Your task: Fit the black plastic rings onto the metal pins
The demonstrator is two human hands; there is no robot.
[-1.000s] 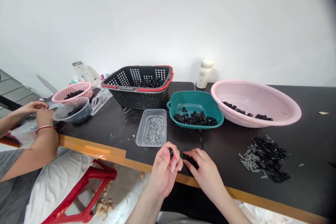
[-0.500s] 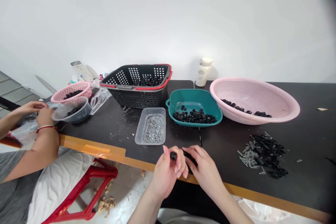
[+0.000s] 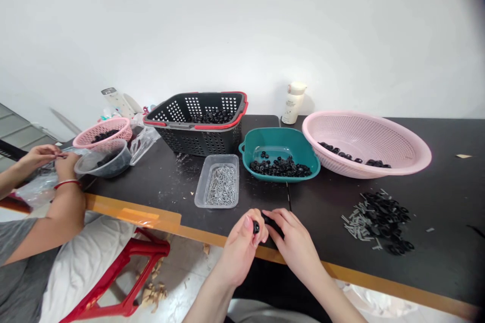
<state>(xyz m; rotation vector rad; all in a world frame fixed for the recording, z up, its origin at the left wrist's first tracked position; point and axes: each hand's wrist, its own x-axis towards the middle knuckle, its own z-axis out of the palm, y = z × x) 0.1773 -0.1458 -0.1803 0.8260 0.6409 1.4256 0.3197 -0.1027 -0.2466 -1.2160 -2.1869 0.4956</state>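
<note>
My left hand [image 3: 239, 250] is closed around a small round black part [image 3: 256, 227], its thumb pressed along the side. Close beside it, my right hand [image 3: 295, 242] grips a dark elongated piece [image 3: 273, 224] between thumb and fingers; its exact kind is hard to make out. Both hands are just above the table's front edge, nearly touching. Beyond them, a clear plastic tub [image 3: 198, 197] holds many small silvery pins. A teal basin [image 3: 280, 133] contains small black round parts. Right of my hands lies a loose pile of black rings [image 3: 396, 217] mixed with grey pins [image 3: 356, 224].
A black basket [image 3: 204, 141] with red trim and a large pink colander [image 3: 379, 121] hold black parts. A cream bottle [image 3: 294, 103] stands by the wall. At left, a co-worker's hands [image 3: 66, 164] work beside a pink basket [image 3: 123, 133] and a clear bowl [image 3: 119, 159].
My left thumb and fingers have shifted around the black part, which now sits slightly further right. My right hand has hardly moved. The co-worker's hands have shifted slightly.
</note>
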